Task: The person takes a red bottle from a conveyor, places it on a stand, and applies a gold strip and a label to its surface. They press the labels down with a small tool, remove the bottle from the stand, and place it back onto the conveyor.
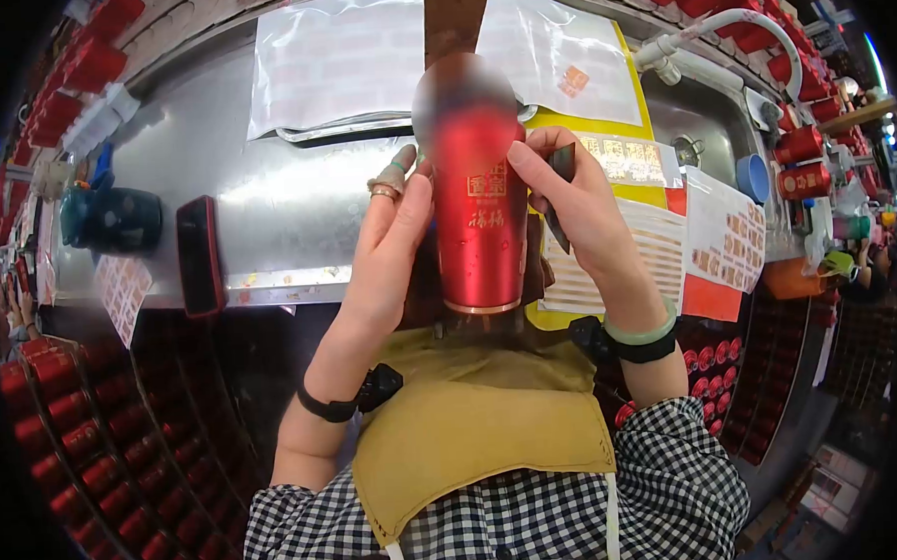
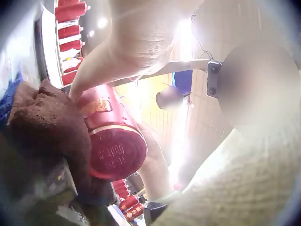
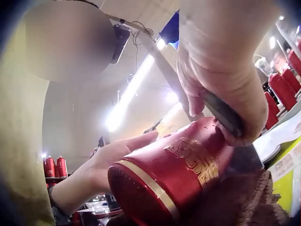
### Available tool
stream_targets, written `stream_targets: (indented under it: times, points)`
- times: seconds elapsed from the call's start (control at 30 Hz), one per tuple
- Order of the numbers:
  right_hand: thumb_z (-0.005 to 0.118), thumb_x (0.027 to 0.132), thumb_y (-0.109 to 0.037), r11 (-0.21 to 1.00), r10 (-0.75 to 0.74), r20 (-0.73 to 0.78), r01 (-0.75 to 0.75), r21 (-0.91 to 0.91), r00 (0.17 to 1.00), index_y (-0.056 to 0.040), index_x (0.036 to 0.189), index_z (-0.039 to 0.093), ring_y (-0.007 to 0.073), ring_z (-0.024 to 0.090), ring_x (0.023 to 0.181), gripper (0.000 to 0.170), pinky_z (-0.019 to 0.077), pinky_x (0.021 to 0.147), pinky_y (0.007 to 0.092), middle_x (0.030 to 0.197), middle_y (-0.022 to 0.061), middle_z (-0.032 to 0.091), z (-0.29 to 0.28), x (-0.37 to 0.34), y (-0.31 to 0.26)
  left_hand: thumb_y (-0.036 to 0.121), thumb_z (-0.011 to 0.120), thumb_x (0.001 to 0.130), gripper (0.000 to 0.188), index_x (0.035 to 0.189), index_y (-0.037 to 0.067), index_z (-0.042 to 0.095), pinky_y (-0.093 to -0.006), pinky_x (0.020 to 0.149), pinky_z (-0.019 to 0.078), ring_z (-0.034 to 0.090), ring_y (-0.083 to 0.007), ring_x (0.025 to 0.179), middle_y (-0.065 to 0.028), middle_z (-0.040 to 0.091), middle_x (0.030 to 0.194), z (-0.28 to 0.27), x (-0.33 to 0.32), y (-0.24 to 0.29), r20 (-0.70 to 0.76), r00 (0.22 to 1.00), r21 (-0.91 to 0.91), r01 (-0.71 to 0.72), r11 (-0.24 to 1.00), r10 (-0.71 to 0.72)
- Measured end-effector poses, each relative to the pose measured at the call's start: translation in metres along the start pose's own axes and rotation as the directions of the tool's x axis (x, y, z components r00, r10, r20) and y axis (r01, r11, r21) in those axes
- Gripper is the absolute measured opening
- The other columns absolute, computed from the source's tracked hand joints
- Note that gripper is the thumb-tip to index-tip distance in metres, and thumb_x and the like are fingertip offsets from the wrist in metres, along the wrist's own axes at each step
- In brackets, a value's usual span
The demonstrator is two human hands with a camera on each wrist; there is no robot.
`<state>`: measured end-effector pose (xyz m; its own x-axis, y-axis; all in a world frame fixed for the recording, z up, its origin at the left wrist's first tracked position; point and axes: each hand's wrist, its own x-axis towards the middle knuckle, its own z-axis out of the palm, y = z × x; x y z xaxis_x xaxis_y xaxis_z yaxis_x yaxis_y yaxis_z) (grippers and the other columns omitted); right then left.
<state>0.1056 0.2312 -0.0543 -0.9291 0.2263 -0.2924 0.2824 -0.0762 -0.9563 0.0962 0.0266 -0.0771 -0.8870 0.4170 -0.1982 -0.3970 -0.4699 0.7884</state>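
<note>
A red metal can [image 1: 481,219] with gold characters stands between the hands in the head view, its round base toward the body. Water drops dot its side. My left hand [image 1: 391,227] touches the can's left side with its thumb and fingers fairly straight. On the other side, my right hand [image 1: 585,204] holds a thin dark flat tool [image 1: 562,200] in its fingers, with the thumb at the can's upper edge. Under the can lies a brown cloth [image 2: 51,122], seen in the left wrist view. The can's top is blurred in the head view.
A dark phone [image 1: 199,256] and a teal jug [image 1: 116,219] are at the left of the metal counter [image 1: 297,252]. Sheets of gold stickers [image 1: 727,233] lie at the right, near a sink [image 1: 697,119] and tap. Racks of red cans stand around.
</note>
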Motion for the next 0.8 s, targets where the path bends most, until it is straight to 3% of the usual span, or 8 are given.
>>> stream_targets:
  times: [0.1,0.2,0.33,0.43,0.57,0.63,0.8]
  points:
    - [0.078,0.098,-0.028,0.994,-0.074,0.029,0.076,-0.076,0.997,-0.0064,0.110,0.062,0.0036,0.049,0.075,0.029,0.0421,0.067,0.0215,0.089,-0.0036,0.058,0.000,0.000,0.002,0.018,0.046,0.113,0.061,0.164,-0.003,0.020,-0.0392,0.121,0.0371,0.043,-0.0246,0.148,-0.0195,0.039,0.163,0.007,0.001,0.002,-0.032,0.999,0.047,0.016,0.999,-0.015]
    - [0.080,0.096,-0.026,0.997,-0.058,0.037,0.059,-0.040,0.998,-0.0059,0.111,0.061,0.0042,0.049,0.078,0.031,0.0419,0.071,0.0208,0.090,-0.0039,0.057,0.001,-0.003,-0.001,0.017,0.072,0.101,0.082,0.161,-0.004,0.021,-0.0393,0.120,0.0397,0.047,-0.0228,0.144,-0.0194,0.044,0.157,0.008,0.004,-0.001,0.029,0.999,0.125,-0.017,0.992,0.013]
    - [0.084,0.092,-0.019,0.996,-0.081,0.048,0.082,-0.028,0.996,-0.0052,0.112,0.060,0.0042,0.048,0.084,0.034,0.0419,0.076,0.0199,0.093,-0.0043,0.053,0.001,-0.002,0.002,0.014,0.077,0.097,0.088,0.162,-0.002,0.020,-0.0401,0.117,0.0441,0.050,-0.0237,0.141,-0.0208,0.045,0.156,0.012,0.005,-0.004,0.066,0.998,0.205,-0.029,0.978,0.016]
    - [0.086,0.090,-0.015,0.996,-0.086,0.045,0.086,-0.004,0.995,-0.0054,0.112,0.059,0.0047,0.048,0.087,0.037,0.0421,0.079,0.0196,0.095,-0.0039,0.051,0.005,-0.005,0.000,-0.004,0.068,0.096,0.078,0.162,0.000,0.026,-0.0374,0.117,0.0416,0.051,-0.0204,0.139,-0.0150,0.051,0.153,0.014,0.004,-0.005,0.038,0.999,0.220,-0.029,0.975,0.021]
    - [0.088,0.087,-0.013,0.995,-0.074,0.052,0.070,0.075,0.996,-0.0063,0.113,0.058,0.0053,0.048,0.090,0.040,0.0424,0.081,0.0196,0.098,-0.0030,0.050,0.007,-0.007,-0.002,-0.003,0.067,0.096,0.078,0.162,0.000,0.026,-0.0374,0.117,0.0418,0.051,-0.0202,0.139,-0.0150,0.051,0.153,0.013,0.003,-0.006,0.038,0.999,0.196,-0.024,0.980,0.017]
    - [0.088,0.087,-0.012,0.992,-0.078,0.060,0.071,0.105,0.995,-0.0063,0.113,0.058,0.0052,0.048,0.089,0.040,0.0428,0.081,0.0198,0.097,-0.0032,0.051,0.008,-0.009,-0.004,0.009,0.076,0.096,0.088,0.163,0.000,0.019,-0.0406,0.117,0.0446,0.050,-0.0245,0.142,-0.0212,0.044,0.157,0.009,0.005,-0.009,0.069,0.996,0.234,-0.067,0.970,0.052]
    - [0.088,0.086,-0.011,0.992,-0.052,0.066,0.044,0.115,0.996,-0.0063,0.114,0.057,0.0049,0.049,0.087,0.041,0.0435,0.080,0.0203,0.096,-0.0038,0.051,0.009,-0.007,-0.006,0.009,0.075,0.097,0.088,0.163,0.000,0.018,-0.0408,0.117,0.0441,0.049,-0.0246,0.143,-0.0213,0.042,0.159,0.010,0.002,-0.008,0.078,0.995,0.243,-0.077,0.967,0.060]
